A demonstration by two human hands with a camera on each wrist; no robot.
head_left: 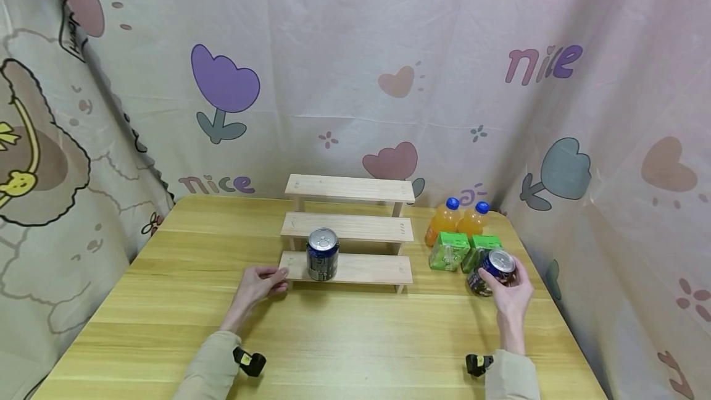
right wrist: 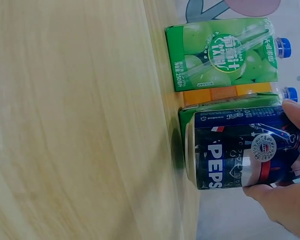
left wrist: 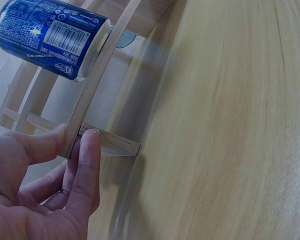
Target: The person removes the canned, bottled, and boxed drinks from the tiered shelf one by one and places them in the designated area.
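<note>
My left hand [head_left: 260, 286] pinches the left end of the lowest step of a three-tier wooden shelf [head_left: 366, 268], thumb on top and fingers beneath. A blue drink can [head_left: 322, 258] stands upright on that step, to the right of the hand; its barcode side shows in the left wrist view. Over at the right, my right hand [head_left: 513, 295] grips a dark blue Pepsi can [right wrist: 235, 150] from the side, thumb and fingers around it. That can is upright, in front of a green juice carton [head_left: 476, 245]. Whether its base touches the table, I cannot tell.
Another green juice carton [head_left: 449, 252] stands left of the gripped can. Behind the cartons are two orange drink bottles [head_left: 442, 222] with blue caps. Everything is on a wooden table [head_left: 355, 338], with a printed curtain [head_left: 333, 79] behind and at both sides.
</note>
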